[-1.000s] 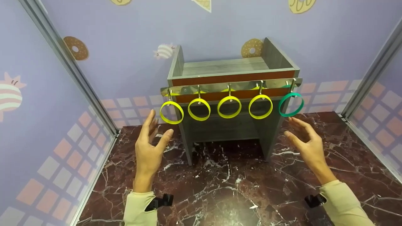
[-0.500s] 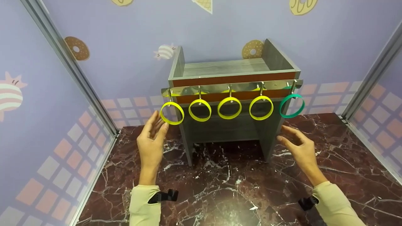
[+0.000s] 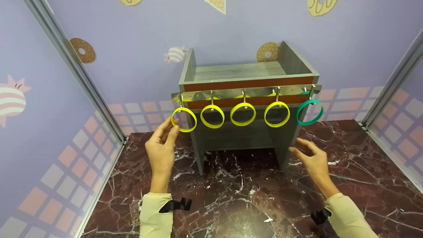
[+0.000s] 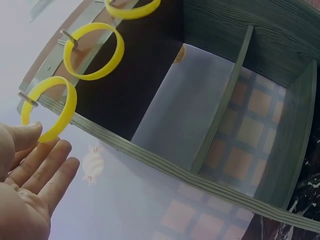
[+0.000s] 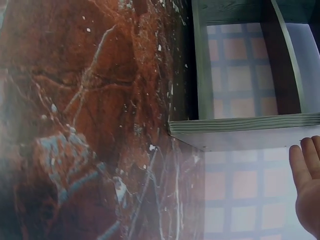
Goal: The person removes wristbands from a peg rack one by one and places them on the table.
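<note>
Several yellow rings hang from hooks on a metal rail (image 3: 228, 93) across the front of a small grey wooden shelf unit. My left hand (image 3: 160, 150) pinches the lower left edge of the leftmost yellow ring (image 3: 195, 123), thumb in front and fingers behind. In the left wrist view the thumb (image 4: 25, 136) lies against that yellow ring (image 4: 70, 110), which still hangs on its hook. A green ring (image 3: 299, 115) hangs at the right end of the rail. Below it, my right hand (image 3: 314, 162) holds nothing, its fingers loosely bent beside the unit's right side.
The shelf unit (image 3: 238, 71) stands on a dark red marbled surface (image 3: 231, 205) against a purple patterned wall (image 3: 132, 66). Grey metal frame edges (image 3: 99, 96) run down the left corner. Side panels rise above the unit's top shelf.
My left hand has moved slightly right and closed its thumb and fingers on the leftmost yellow ring. My right hand has dropped down and left, away from the green ring.
</note>
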The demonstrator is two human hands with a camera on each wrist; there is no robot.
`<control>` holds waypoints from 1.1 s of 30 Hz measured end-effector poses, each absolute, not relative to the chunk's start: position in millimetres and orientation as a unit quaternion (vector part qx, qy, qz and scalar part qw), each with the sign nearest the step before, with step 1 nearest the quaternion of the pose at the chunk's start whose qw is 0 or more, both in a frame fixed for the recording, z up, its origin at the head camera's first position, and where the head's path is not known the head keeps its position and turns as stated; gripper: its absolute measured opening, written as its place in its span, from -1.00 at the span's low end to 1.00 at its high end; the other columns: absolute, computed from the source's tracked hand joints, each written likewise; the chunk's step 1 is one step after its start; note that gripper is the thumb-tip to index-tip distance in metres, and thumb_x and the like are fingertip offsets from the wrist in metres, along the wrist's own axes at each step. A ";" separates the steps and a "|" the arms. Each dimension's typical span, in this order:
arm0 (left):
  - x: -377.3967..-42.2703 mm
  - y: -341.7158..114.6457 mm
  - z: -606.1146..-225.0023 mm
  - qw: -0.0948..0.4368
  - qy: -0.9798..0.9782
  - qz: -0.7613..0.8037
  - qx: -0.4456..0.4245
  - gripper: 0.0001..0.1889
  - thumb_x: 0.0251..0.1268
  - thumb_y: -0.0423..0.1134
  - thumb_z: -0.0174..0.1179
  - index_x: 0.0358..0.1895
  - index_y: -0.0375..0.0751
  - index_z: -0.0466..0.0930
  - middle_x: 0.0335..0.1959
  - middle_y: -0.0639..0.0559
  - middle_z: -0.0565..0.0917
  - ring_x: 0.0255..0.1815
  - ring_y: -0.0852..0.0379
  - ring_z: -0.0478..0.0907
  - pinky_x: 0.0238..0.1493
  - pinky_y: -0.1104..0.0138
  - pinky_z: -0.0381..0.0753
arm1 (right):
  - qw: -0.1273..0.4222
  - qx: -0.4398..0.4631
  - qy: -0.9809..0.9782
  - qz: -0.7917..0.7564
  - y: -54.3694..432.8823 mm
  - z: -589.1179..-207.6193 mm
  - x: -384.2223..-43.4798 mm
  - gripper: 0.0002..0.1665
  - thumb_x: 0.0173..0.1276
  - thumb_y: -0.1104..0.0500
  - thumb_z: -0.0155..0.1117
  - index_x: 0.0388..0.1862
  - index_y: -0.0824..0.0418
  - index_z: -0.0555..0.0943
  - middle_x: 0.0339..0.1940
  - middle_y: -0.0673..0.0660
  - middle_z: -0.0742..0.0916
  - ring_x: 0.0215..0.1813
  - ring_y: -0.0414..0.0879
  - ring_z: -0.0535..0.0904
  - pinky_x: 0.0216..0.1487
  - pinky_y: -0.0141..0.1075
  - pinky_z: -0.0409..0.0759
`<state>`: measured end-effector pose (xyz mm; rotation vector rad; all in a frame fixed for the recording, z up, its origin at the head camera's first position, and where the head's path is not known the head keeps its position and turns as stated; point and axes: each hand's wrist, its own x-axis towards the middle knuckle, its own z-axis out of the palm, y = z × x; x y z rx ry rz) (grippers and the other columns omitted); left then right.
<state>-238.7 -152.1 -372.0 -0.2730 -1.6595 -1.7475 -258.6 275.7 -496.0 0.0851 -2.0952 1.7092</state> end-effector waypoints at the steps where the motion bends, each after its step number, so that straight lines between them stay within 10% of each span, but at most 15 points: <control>1: -238.8 -151.8 -371.4 0.351 -0.636 -0.679 -0.103 -0.68 0.44 -0.52 0.31 0.20 -0.52 0.67 0.04 -0.37 0.76 -0.02 0.06 0.80 0.12 0.27 0.74 | 0.217 0.027 -0.755 0.619 275.2 -497.0 -259.4 -0.48 0.38 0.30 0.53 0.29 0.41 0.66 0.02 -0.02 0.82 -0.07 -0.32 0.76 -0.08 -0.49 0.72; 12: -237.2 -148.7 -365.8 0.353 -0.599 -0.714 -0.084 -0.75 0.37 -0.57 0.35 0.07 -0.55 0.72 -0.11 -0.32 0.79 -0.15 0.06 0.80 0.00 0.20 0.80 | 0.242 -0.007 -0.771 0.589 260.6 -487.3 -255.7 -0.62 0.36 0.39 0.51 0.14 0.46 0.73 -0.02 0.41 0.80 -0.21 -0.43 0.72 -0.19 -0.56 0.68; 25: -233.0 -143.6 -349.8 0.363 -0.566 -0.736 -0.073 -0.76 0.32 -0.59 0.37 0.03 -0.53 0.73 -0.15 -0.32 0.77 -0.17 0.06 0.80 -0.01 0.19 0.80 | 0.265 0.030 -0.735 0.623 265.1 -503.6 -265.2 -0.66 0.32 0.39 0.56 0.05 0.46 0.76 -0.12 0.18 0.85 -0.24 -0.30 0.79 -0.23 -0.46 0.75; 33: -231.6 -141.9 -345.0 0.377 -0.553 -0.739 -0.084 -0.78 0.33 -0.60 0.37 0.02 -0.52 0.75 -0.15 -0.29 0.79 -0.16 0.05 0.81 -0.01 0.20 0.80 | 0.272 0.019 -0.734 0.622 254.1 -490.4 -258.6 -0.70 0.30 0.51 0.49 0.02 0.53 0.74 -0.11 0.42 0.81 -0.28 -0.35 0.77 -0.25 -0.49 0.74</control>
